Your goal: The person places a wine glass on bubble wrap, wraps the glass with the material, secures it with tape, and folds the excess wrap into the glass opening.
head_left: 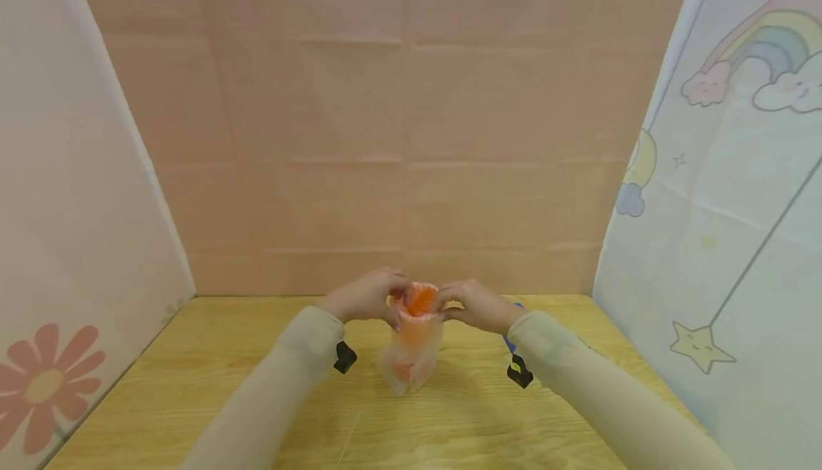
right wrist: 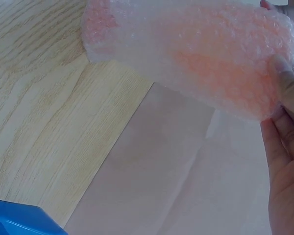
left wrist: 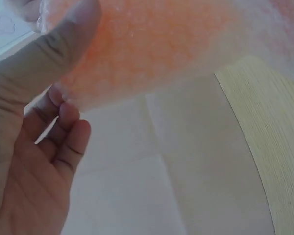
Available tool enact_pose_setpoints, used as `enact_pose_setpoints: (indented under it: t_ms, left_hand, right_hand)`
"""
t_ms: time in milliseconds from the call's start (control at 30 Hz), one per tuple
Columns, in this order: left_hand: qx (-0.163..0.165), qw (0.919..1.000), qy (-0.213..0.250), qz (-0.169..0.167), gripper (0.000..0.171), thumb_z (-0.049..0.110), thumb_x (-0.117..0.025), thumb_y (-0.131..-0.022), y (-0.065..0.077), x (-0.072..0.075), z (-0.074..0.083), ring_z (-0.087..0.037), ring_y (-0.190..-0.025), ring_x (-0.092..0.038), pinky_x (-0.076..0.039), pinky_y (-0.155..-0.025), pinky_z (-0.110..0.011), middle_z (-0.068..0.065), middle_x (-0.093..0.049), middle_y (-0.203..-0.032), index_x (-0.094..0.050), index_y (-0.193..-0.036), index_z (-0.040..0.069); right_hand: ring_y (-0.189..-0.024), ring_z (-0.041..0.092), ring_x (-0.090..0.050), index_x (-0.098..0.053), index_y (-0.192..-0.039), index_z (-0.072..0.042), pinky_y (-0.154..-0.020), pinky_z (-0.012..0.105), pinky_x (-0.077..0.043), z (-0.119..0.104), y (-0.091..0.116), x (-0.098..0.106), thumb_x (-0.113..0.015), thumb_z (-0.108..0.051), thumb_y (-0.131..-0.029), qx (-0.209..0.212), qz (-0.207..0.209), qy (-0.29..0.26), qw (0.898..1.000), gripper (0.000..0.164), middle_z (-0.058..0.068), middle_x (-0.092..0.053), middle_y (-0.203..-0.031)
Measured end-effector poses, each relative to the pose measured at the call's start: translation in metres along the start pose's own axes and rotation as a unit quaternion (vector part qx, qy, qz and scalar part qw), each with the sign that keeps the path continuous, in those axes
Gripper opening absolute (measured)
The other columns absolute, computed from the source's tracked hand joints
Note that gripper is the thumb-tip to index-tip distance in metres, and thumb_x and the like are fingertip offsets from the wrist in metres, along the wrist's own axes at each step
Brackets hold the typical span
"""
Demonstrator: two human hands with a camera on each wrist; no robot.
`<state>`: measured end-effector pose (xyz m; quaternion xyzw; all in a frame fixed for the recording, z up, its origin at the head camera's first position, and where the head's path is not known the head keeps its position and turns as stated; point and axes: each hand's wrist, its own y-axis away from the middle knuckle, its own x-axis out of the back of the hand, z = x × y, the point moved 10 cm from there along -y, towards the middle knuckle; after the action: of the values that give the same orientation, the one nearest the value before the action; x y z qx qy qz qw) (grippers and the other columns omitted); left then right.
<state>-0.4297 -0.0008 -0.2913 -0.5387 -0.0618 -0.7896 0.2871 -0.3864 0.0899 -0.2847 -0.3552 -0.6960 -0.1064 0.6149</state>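
Note:
An orange object (head_left: 422, 302) sits inside a sleeve of clear bubble wrap (head_left: 416, 338), which stands upright over the table with its open top facing me. My left hand (head_left: 379, 295) pinches the left side of the top edge, thumb on the near side in the left wrist view. On the opposite side my right hand (head_left: 473, 304) grips the rim between thumb and fingers. The wrap's lower end flares out loosely, and reddish-orange (right wrist: 100, 22) shows through there. What kind of object is wrapped I cannot tell.
A blue thing (right wrist: 19, 220) lies on the wooden table (head_left: 257, 356), mostly hidden behind my right forearm in the head view. A plain peach cloth backdrop (head_left: 404, 135) rises behind the table. Printed cloth walls (head_left: 738, 256) stand at both sides.

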Motion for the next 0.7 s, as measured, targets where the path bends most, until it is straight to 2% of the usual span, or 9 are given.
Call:
enact_pose_setpoints:
  t_ms: [100, 233, 333, 433, 567, 667, 700]
  left_hand:
    - [-0.019, 0.9991, -0.035, 0.014, 0.031, 0.024, -0.089, -0.065, -0.0003, 0.0005, 0.0059, -0.011, -0.081, -0.048, -0.045, -0.075, -0.025, 0.009, -0.051, -0.083, -0.061, -0.077, 0.018]
    - [-0.028, 0.9984, -0.043, 0.025, 0.026, 0.024, -0.087, -0.064, 0.0001, 0.002, 0.009, -0.01, -0.079, -0.048, -0.047, -0.074, -0.024, 0.009, -0.052, -0.08, -0.063, -0.071, 0.018]
    - [-0.029, 0.9979, -0.055, 0.017, 0.022, 0.026, -0.085, -0.066, -0.0002, 0.001, 0.0106, -0.01, -0.081, -0.049, -0.048, -0.076, -0.024, 0.009, -0.054, -0.082, -0.066, -0.075, 0.018]
    - [-0.016, 0.9983, -0.057, 0.003, 0.023, 0.027, -0.085, -0.068, -0.002, -0.0011, 0.0098, -0.011, -0.081, -0.048, -0.046, -0.075, -0.026, 0.008, -0.053, -0.083, -0.065, -0.075, 0.019]
    - [0.012, 0.9996, -0.009, -0.025, 0.026, 0.027, -0.087, -0.07, -0.0024, -0.0056, 0.0053, -0.015, -0.084, -0.045, -0.043, -0.071, -0.028, 0.005, -0.051, -0.085, -0.061, -0.074, 0.022]
    - [0.014, 0.9973, 0.061, -0.036, 0.011, 0.02, -0.075, -0.078, -0.0012, -0.0072, 0.0046, -0.017, -0.085, -0.047, -0.044, -0.069, -0.029, 0.003, -0.056, -0.09, -0.064, -0.081, 0.02]
    - [0.012, 0.9957, 0.087, -0.03, 0.006, 0.017, -0.07, -0.081, -0.0016, -0.006, 0.0047, -0.018, -0.084, -0.048, -0.044, -0.069, -0.03, 0.001, -0.057, -0.091, -0.065, -0.084, 0.018]
  right_hand:
    - [-0.09, 0.011, -0.066, -0.07, -0.096, -0.015, -0.08, 0.032, -0.056, -0.0014, 0.0, 0.0006, -0.071, -0.014, -0.085, 0.002, 0.0, -0.002, 1.0, 0.01, -0.004, -0.068, -0.096]
    - [-0.09, 0.011, -0.066, -0.07, -0.096, -0.015, -0.08, 0.032, -0.056, -0.0008, 0.0007, -0.0005, -0.07, -0.015, -0.086, 0.003, -0.003, -0.002, 1.0, 0.01, -0.004, -0.068, -0.096]
    - [-0.09, 0.01, -0.065, -0.07, -0.095, -0.016, -0.08, 0.028, -0.055, 0.0004, 0.0009, -0.0004, -0.07, -0.015, -0.086, -0.003, -0.004, -0.002, 1.0, 0.009, -0.005, -0.068, -0.096]
    - [-0.089, 0.009, -0.065, -0.07, -0.094, -0.015, -0.08, 0.024, -0.054, -0.0009, 0.0011, 0.0012, -0.071, -0.014, -0.085, 0.001, -0.002, 0.002, 1.0, 0.009, -0.005, -0.067, -0.095]
    - [-0.088, 0.008, -0.064, -0.07, -0.093, -0.016, -0.079, 0.025, -0.054, -0.0028, 0.0008, 0.0023, -0.072, -0.014, -0.085, 0.009, 0.002, 0.007, 1.0, 0.009, -0.006, -0.067, -0.094]
    - [-0.088, 0.007, -0.064, -0.07, -0.094, -0.017, -0.079, 0.027, -0.055, -0.003, 0.0002, 0.0006, -0.072, -0.014, -0.085, 0.007, 0.0, 0.006, 1.0, 0.009, -0.006, -0.067, -0.095]
    - [-0.089, 0.007, -0.064, -0.07, -0.094, -0.017, -0.079, 0.027, -0.055, -0.0031, 0.0, 0.0001, -0.072, -0.015, -0.085, 0.006, 0.0, 0.005, 1.0, 0.009, -0.007, -0.067, -0.095]
